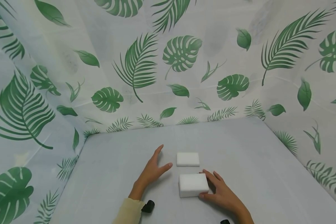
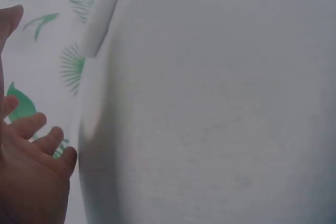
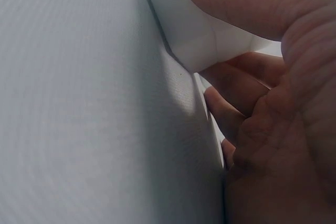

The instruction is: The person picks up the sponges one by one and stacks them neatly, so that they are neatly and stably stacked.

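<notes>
A: ok so what's the right hand (image 1: 222, 194) up to?

B: It's holding the block (image 1: 193, 185), the thick white one on the near side. Thumb's on the near right corner, the other fingers reach round the right side toward the far edge. The right wrist view backs that up: thumb along one face, fingers behind.

A: And the left hand (image 1: 152, 170)?

B: Not holding anything. Fingers are spread wide, with a big gap between thumb and index. It's left of both white pieces, and the thumb tip points right, just beside the slab (image 1: 188, 159) but not touching it.

A: Slab's the thinner one, yeah?

B: Yep, also white. It lies flat on the surface (image 1: 112, 168), on the far side of the block, with a strip of surface between them. Both pieces sit pretty much in line, the block slightly to the right.

A: Left wrist cam any use?

B: Kinda. It's dim, and there's a white edge up top that might be one of the pieces, can't really say which.

A: Rest of the setup?

B: Pale surface, leaf-print sheet (image 1: 197, 14) along the far, left and right sides, and a cream sleeve (image 1: 128, 212) on the left arm.
</notes>
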`<state>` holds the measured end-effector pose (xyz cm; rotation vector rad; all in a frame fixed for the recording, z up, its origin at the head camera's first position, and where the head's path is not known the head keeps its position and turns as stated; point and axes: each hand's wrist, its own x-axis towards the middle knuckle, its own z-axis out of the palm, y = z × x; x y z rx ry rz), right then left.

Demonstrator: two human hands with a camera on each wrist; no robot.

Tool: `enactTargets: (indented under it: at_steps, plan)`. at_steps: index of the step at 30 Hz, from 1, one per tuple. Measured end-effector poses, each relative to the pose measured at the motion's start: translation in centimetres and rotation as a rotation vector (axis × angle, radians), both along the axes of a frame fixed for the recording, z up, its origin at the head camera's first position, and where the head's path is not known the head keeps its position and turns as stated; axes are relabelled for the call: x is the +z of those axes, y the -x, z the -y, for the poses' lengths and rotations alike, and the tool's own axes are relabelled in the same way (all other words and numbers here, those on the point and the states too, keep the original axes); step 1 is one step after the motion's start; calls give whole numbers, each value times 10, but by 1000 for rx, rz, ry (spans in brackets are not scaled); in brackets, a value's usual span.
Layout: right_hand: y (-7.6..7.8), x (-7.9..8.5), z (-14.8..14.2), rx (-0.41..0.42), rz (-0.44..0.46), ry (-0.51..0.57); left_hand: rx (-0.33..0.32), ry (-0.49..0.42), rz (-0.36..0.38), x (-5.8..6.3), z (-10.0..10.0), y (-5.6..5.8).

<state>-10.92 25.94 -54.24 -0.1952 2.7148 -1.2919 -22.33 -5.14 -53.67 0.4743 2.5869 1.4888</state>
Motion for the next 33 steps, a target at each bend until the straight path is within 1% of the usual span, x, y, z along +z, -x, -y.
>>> enactTargets:
  at_steps: [7, 12, 15, 19, 23, 29, 33]
  plan:
    - [-1, -2, 2, -3, 20, 10, -60, 52, 28, -6, -5, 12]
    - [-2, -3, 4, -6, 18, -3, -120, 80, 67, -7, -11, 18]
    - [-1, -2, 4, -10, 14, -10, -146, 106, 73, -7, -13, 22]
    - [-1, 0, 5, -11, 9, -17, -165, 118, 67, -6, -16, 26]
    - [-1, 1, 4, -8, 4, -22, -178, 136, 58, -7, -19, 28]
    - [0, 2, 4, -14, -12, -31, -173, 260, 8, -8, -27, 27]
    - [1, 2, 4, -17, -2, -33, -173, 329, -21, -10, -30, 27]
